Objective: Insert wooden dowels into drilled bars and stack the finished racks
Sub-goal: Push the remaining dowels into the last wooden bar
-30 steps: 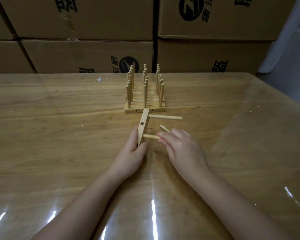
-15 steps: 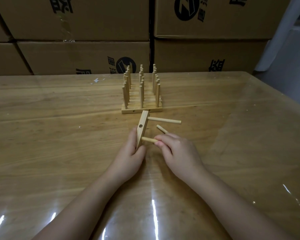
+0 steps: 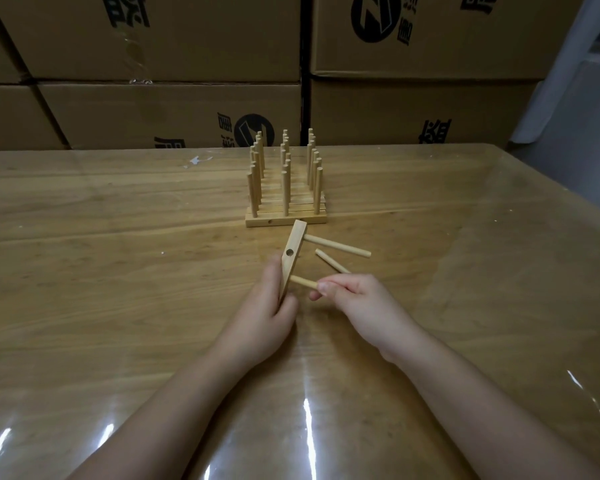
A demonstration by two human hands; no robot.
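Pale wooden worktop [image 3: 118, 271] under glossy clear film, streaked with glare. Behind, stacked brown cardboard boxes [image 3: 174, 112] with black print. At mid-worktop, in the left grip [image 3: 267, 306], curled round its near end: a flat drilled bar [image 3: 293, 244], tilted on edge, one round hole open midway. From the far end, a smooth round first dowel [image 3: 338, 245] jutting right. Low on the bar, end against its face, a second dowel [image 3: 303, 282], pinched in the right grip [image 3: 361, 306]. Between these, flat on the film, a loose dowel [image 3: 329, 265]. Just beyond the bar, finished racks [image 3: 286, 218], stacked, pegs upright.
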